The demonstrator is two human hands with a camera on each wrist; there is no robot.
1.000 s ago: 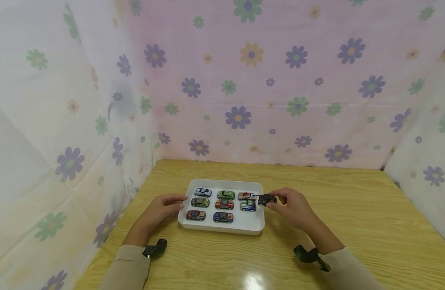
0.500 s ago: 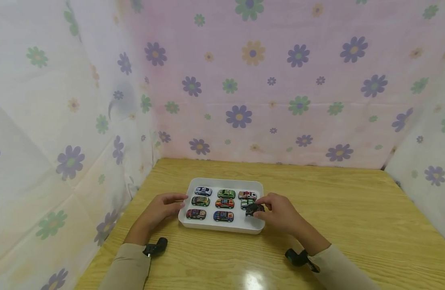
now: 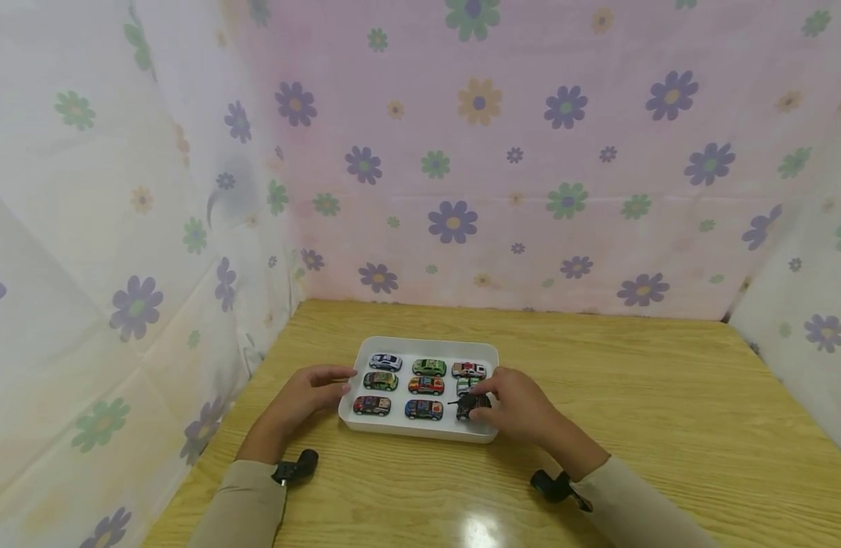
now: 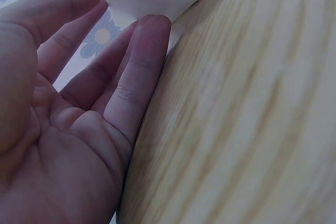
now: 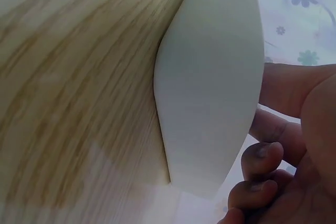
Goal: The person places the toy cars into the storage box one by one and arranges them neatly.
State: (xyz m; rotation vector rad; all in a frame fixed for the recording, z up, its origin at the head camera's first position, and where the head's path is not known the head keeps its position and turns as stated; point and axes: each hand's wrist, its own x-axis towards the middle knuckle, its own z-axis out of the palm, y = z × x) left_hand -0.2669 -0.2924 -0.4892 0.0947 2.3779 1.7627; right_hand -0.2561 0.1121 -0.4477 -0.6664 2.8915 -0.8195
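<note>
My right hand (image 3: 523,407) reaches over the right wall of the white tray (image 3: 420,432) and pinches a black toy tank (image 3: 469,407) with a thin barrel pointing left. The toy is low in the tray's front right corner; whether it touches the floor I cannot tell. In the right wrist view the tray wall (image 5: 210,77) hides the toy from sight. At the tray's left end my left hand (image 3: 307,399) rests with fairly straight fingers against the outer wall. The left wrist view shows its fingertips (image 4: 152,30) touching the white plastic.
Several toy cars stand in rows inside the tray, among them a red one (image 3: 426,386), a blue one (image 3: 423,409) and a green-and-white one (image 3: 465,385) partly behind my right fingers. The wooden table (image 3: 632,380) runs back to a flowered cloth (image 3: 502,175).
My right hand has carried the toy tank from beyond the tray's right rim left and down into the front right corner. The left hand has stayed at the tray's left end.
</note>
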